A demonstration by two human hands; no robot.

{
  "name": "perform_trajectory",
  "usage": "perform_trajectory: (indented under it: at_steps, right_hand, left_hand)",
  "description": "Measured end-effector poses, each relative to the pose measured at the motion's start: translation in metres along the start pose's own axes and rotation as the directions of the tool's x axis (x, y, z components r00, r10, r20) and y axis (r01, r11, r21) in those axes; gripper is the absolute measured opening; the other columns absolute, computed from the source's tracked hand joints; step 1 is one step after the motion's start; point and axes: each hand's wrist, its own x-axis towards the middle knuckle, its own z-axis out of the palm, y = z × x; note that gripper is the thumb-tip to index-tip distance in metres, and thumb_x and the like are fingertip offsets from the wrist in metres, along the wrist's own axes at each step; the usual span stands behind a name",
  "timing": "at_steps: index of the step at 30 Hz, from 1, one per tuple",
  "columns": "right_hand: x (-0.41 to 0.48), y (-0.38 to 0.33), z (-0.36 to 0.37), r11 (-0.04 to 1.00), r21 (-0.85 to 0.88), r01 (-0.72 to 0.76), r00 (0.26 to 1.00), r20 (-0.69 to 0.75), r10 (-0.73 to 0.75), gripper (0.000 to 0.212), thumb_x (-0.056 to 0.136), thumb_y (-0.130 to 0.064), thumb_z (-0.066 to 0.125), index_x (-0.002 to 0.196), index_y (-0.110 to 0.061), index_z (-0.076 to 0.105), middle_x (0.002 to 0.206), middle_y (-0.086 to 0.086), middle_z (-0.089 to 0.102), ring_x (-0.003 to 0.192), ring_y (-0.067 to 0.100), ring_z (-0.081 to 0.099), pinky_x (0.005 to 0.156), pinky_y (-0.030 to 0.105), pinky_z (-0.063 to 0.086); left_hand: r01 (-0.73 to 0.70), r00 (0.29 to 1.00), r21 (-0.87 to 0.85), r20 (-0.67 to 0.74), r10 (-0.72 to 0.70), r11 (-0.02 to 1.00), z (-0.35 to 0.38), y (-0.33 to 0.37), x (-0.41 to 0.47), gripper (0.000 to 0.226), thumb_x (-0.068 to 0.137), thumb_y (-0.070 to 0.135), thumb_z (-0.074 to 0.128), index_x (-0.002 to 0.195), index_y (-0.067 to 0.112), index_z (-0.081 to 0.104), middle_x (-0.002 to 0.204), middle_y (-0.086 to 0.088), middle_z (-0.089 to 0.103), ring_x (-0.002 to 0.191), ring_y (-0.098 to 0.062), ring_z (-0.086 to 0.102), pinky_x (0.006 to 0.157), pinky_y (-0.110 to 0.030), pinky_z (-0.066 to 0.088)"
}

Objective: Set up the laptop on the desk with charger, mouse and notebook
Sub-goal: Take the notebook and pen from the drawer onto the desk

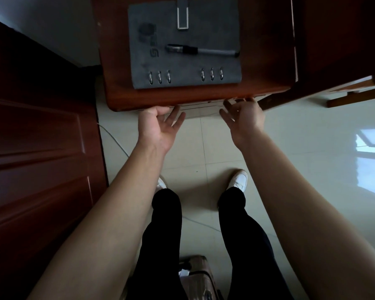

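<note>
A grey ring-bound notebook (183,42) lies closed on the reddish wooden desk (266,61), with a black pen (201,50) resting across its cover. A pale flat panel (201,109) shows just under the desk's front edge; I cannot tell whether it is a laptop or a drawer. My left hand (160,124) is palm up at the left end of that panel, fingers apart, thumb against the desk edge. My right hand (243,118) reaches the panel's right end with spread fingers. Neither hand holds anything. No charger or mouse is in view.
A dark red door (37,148) stands close on the left. A thin white cable (115,139) runs over the pale tiled floor. Wooden furniture legs (355,94) are at the right. A pinkish suitcase (195,276) sits behind my legs.
</note>
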Motion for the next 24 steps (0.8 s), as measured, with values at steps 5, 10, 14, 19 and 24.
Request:
perform_trajectory:
  at_steps: [5,10,14,19,24]
  right_hand:
    - [-0.005,-0.015,-0.005,0.942,-0.33,0.066,0.97,-0.198,-0.137,0.064,0.091,-0.008,0.049,0.153,-0.018,0.031,0.126,0.011,0.055,0.098,0.023,0.054,0.099,0.041,0.052]
    - [-0.03,-0.032,0.005,0.577,-0.696,0.427,0.746,-0.091,-0.66,0.083,0.086,-0.018,0.059,0.158,-0.011,0.019,0.162,0.021,0.013,0.147,0.038,0.018,0.118,0.041,0.017]
    - [-0.024,-0.052,0.028,-0.01,-0.816,0.578,0.608,0.439,-0.661,0.064,0.09,-0.041,0.061,0.148,-0.02,0.044,0.162,0.017,0.024,0.149,0.038,0.019,0.117,0.053,0.018]
    - [0.002,-0.066,0.062,-0.45,-0.643,0.62,0.553,0.765,-0.331,0.052,0.094,-0.055,0.054,0.141,-0.031,0.05,0.162,0.014,0.023,0.153,0.035,0.007,0.12,0.052,0.008]
    - [0.018,-0.079,0.084,-0.555,-0.531,0.64,0.468,0.843,-0.266,0.04,0.097,-0.047,0.055,0.124,-0.018,0.063,0.146,0.013,0.046,0.142,0.032,0.032,0.112,0.043,0.026]
  left_hand:
    - [0.008,1.0,0.058,-0.015,-0.007,0.998,0.009,0.009,-0.014,0.009,0.088,0.011,0.052,0.096,0.009,0.05,0.097,-0.01,0.053,0.106,-0.034,0.063,0.079,-0.042,0.057]
    - [0.059,0.998,0.06,-0.042,-0.056,0.996,0.02,0.008,-0.029,0.034,0.09,0.017,0.057,0.121,0.006,0.046,0.135,-0.015,0.049,0.117,-0.033,0.06,0.089,-0.045,0.054]
    - [0.091,0.991,0.067,-0.102,-0.084,0.994,0.029,0.01,-0.031,0.058,0.09,0.03,0.067,0.138,0.015,0.04,0.144,-0.016,0.045,0.116,-0.032,0.06,0.088,-0.046,0.054]
    - [0.111,0.978,0.14,-0.193,-0.083,0.984,0.047,0.015,-0.023,0.087,0.079,0.053,0.075,0.148,0.02,0.033,0.148,-0.017,0.04,0.117,-0.032,0.056,0.088,-0.046,0.054]
    - [0.14,0.953,0.172,-0.292,-0.085,0.975,0.063,0.015,-0.008,0.092,0.066,0.057,0.083,0.139,0.021,0.04,0.13,-0.013,0.052,0.112,-0.032,0.056,0.086,-0.048,0.056]
